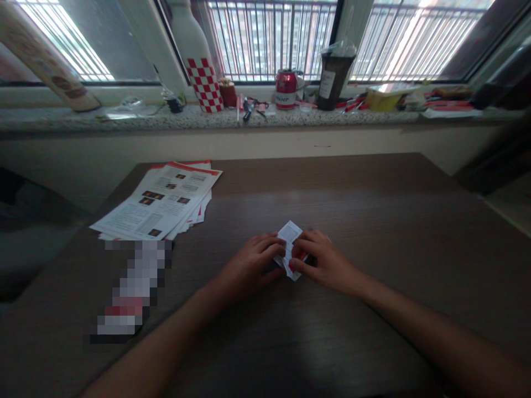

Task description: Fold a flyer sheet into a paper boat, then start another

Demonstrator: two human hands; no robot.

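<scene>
A small folded piece of paper, white with some red on its right side, is between my two hands over the middle of the table. My left hand has its fingers curled against the paper's left edge. From the other side, my right hand grips it with thumb and fingers bent onto the red part. The fingers cover some of the paper, so its full folded shape is hidden.
Printed sheets lie in a stack at the table's back left, with a blurred-out rectangular object in front. Beyond the dark table, the windowsill bears a checkered bottle, a red can, a dark drink cup and clutter.
</scene>
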